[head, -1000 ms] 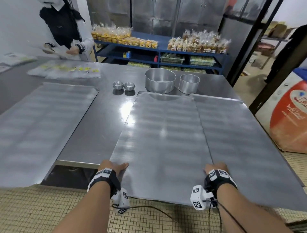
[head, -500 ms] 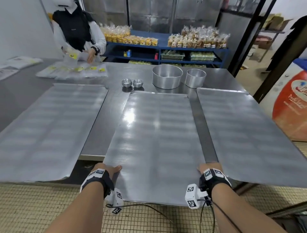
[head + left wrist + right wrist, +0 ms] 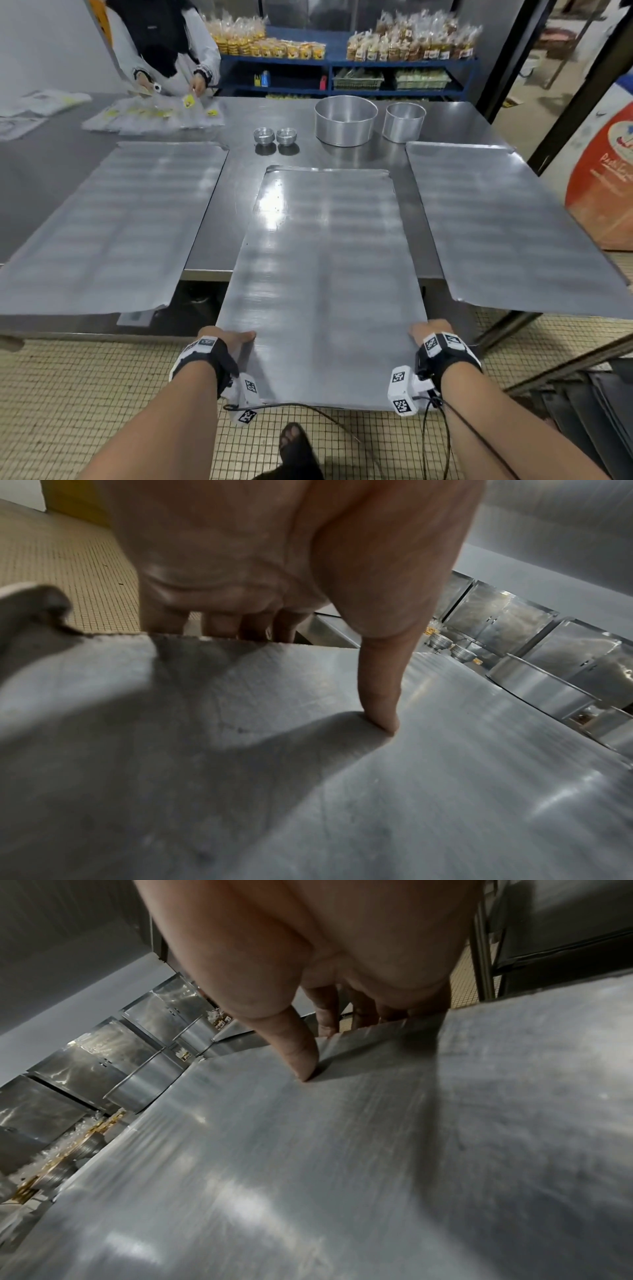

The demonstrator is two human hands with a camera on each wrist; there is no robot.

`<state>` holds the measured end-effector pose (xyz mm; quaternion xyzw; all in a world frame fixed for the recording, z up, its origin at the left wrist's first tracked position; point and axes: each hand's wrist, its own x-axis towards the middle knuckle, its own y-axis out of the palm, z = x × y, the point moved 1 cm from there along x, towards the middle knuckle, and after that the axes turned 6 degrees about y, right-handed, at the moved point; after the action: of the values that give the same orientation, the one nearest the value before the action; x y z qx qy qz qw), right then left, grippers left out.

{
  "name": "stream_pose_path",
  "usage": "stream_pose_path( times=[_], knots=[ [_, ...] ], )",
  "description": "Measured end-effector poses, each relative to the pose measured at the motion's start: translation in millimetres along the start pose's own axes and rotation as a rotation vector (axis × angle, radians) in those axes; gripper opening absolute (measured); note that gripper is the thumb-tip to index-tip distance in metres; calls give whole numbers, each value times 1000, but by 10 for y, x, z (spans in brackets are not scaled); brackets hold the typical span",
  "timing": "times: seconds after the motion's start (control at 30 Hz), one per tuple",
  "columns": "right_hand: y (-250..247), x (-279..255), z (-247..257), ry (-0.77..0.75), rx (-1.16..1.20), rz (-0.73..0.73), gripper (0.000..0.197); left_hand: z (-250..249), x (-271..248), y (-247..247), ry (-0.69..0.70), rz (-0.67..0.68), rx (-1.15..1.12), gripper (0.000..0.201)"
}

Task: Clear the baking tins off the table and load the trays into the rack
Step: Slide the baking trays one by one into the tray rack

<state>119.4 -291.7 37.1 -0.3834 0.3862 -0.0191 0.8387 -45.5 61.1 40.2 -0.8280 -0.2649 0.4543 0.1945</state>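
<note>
The middle metal tray (image 3: pixel 322 267) sticks far out over the table's near edge. My left hand (image 3: pixel 228 339) grips its left side near the front corner, thumb on top (image 3: pixel 380 696) and fingers curled underneath. My right hand (image 3: pixel 428 334) holds the opposite side the same way, thumb (image 3: pixel 301 1053) pressed on the tray (image 3: pixel 342 1150). Two more trays lie flat, one on the left (image 3: pixel 113 222) and one on the right (image 3: pixel 507 226). At the back stand a large round tin (image 3: pixel 345 120), a smaller round tin (image 3: pixel 404 121) and two tiny tins (image 3: pixel 275 136).
Another person (image 3: pixel 164 44) sorts clear bags (image 3: pixel 154 114) at the table's far left. A blue shelf (image 3: pixel 342 68) of packed goods stands behind. Dark rack rails (image 3: pixel 582 394) show at the lower right over the tiled floor, and my foot (image 3: pixel 294 445) is below the tray.
The middle tray has slid toward me and away from the right tray, so more of it overhangs the table edge. Both hands kept their grip and moved back with it.
</note>
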Motion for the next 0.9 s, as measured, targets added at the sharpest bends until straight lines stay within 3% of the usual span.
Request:
stream_pose_path(
  times=[0.13,0.27,0.37,0.5,0.73,0.9],
  knots=[
    [5,-108,-109,20,-18,4,11,116,-61,-17,7,52,-9,81],
    [9,-91,-107,66,16,19,21,78,-56,-34,5,66,-6,75],
    [-7,-72,2,71,71,37,29,-52,61,-67,6,46,-16,74],
    [21,40,290,57,58,8,36,-434,258,-142,75,32,19,53],
    [134,367,831,77,24,-44,62,-964,794,-77,85,27,43,50],
    [145,478,1074,91,80,-40,73,-1102,1231,-1,84,-38,51,71]
  ],
)
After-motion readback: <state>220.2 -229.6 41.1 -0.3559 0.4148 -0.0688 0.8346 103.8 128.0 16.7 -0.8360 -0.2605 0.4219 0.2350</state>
